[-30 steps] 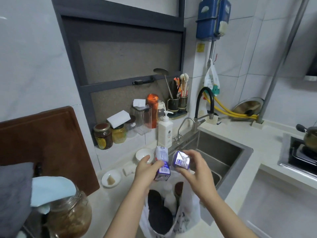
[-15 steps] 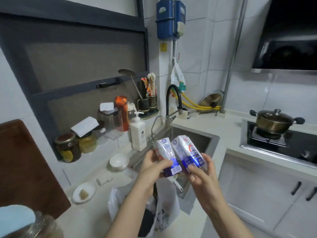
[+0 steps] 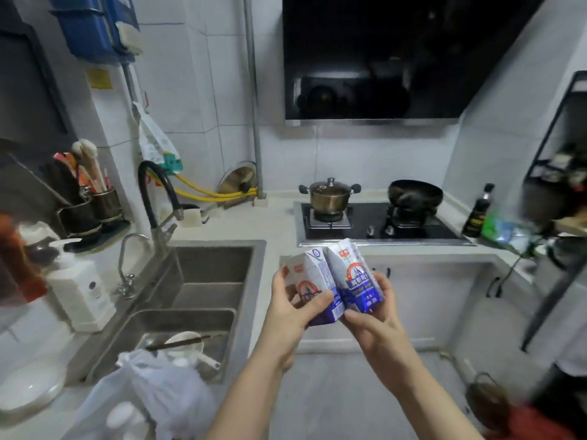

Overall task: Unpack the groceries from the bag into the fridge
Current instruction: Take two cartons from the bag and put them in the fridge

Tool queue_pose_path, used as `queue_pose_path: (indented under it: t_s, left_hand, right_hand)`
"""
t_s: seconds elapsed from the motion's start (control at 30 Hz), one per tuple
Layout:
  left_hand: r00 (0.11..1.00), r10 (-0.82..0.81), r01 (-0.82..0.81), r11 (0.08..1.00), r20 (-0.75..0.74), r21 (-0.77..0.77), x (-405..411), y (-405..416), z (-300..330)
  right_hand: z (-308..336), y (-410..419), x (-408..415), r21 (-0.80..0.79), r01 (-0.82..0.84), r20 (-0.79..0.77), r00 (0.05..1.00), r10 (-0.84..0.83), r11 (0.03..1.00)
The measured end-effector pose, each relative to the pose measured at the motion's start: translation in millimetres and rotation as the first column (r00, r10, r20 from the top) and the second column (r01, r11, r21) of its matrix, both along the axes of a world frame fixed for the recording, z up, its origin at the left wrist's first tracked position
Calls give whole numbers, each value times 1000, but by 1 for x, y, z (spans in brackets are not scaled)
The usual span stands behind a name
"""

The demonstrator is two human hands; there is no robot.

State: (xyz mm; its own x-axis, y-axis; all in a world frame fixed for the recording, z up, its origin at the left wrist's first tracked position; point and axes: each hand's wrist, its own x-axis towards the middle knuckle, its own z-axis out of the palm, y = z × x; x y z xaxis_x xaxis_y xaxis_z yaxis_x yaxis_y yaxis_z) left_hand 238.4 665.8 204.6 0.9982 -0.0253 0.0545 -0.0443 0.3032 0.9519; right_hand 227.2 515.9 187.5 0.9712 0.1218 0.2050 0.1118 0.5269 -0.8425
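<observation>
Two small white-and-blue milk cartons are held side by side in front of me, above the floor beside the sink. My left hand (image 3: pixel 293 308) grips the left carton (image 3: pixel 309 281). The right carton (image 3: pixel 352 276) sits in my right hand (image 3: pixel 374 322), touching the left one. A white plastic grocery bag (image 3: pixel 152 395) stands on the counter at the lower left, with a white bottle showing inside. No fridge is in view.
A steel double sink (image 3: pixel 203 290) with a bowl and chopsticks lies left of my hands. A gas hob (image 3: pixel 378 225) carries a lidded pot (image 3: pixel 330 193) and a black wok (image 3: pixel 414 193). A soap dispenser (image 3: pixel 81 292), a dark sauce bottle (image 3: pixel 478 211) and a black rack (image 3: pixel 559 173) at the right edge.
The view has swung right, from the window and jars towards the hob and floor. Both hands carried the cartons away from the bag, which now sits at the lower left.
</observation>
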Motion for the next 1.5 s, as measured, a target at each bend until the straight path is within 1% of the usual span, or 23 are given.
queue_pose_path:
  t_s: [0.1, 0.2, 0.3, 0.37, 0.5, 0.57, 0.67, 0.73, 0.93, 1.03, 1.2, 1.27, 1.4, 1.5]
  left_hand:
    - [990, -144, 144, 990, 9, 0, 6, -47, 4]
    - [967, -253, 252, 967, 41, 30, 6, -97, 11]
    - [930, -359, 354, 932, 73, 75, 0, -147, 20]
    - [902, -419, 410, 907, 106, 99, -6, -180, 26]
    - [818, -552, 530, 832, 160, 164, -22, -246, 40]
    - [769, -611, 584, 791, 187, 182, -32, -280, 45]
    - [703, -675, 638, 738, 225, 220, -49, -332, 49]
    - [664, -711, 668, 703, 232, 242, -64, -366, 54]
    - [542, -791, 746, 608, 283, 273, -114, -459, 72]
    - [503, -810, 771, 579, 302, 266, -135, -500, 81]
    - [469, -826, 796, 549, 313, 256, -158, -558, 98]
    - [452, -833, 800, 537, 320, 268, -161, -577, 104]
    - [445, -838, 800, 530, 317, 281, -162, -612, 113]
    - [428, -852, 806, 511, 302, 299, -156, -639, 116]
  right_hand:
    - [3, -43, -12, 48, 114, -10, 993, -113, 992]
    - [11, -84, -26, 84, 261, -25, 965, -260, 962]
    - [17, -127, -40, 112, 445, -85, 895, -437, 889]
    - [19, -156, -52, 121, 536, -94, 844, -528, 835]
    - [30, -217, -91, 21, 676, -66, 736, -673, 737]
    - [33, -250, -112, -57, 728, -46, 682, -730, 683]
    - [39, -300, -149, -150, 770, 32, 631, -775, 620]
    - [46, -329, -175, -206, 801, 91, 588, -804, 562]
    - [65, -401, -242, -287, 904, 183, 376, -908, 317]
    - [73, -431, -265, -284, 934, 211, 283, -936, 219]
    - [88, -473, -291, -291, 950, 232, 186, -955, 115]
    - [94, -487, -295, -281, 957, 239, 149, -960, 78]
    - [103, -515, -296, -233, 972, 238, 68, -969, 11]
    - [109, -536, -288, -235, 972, 249, 54, -967, -6]
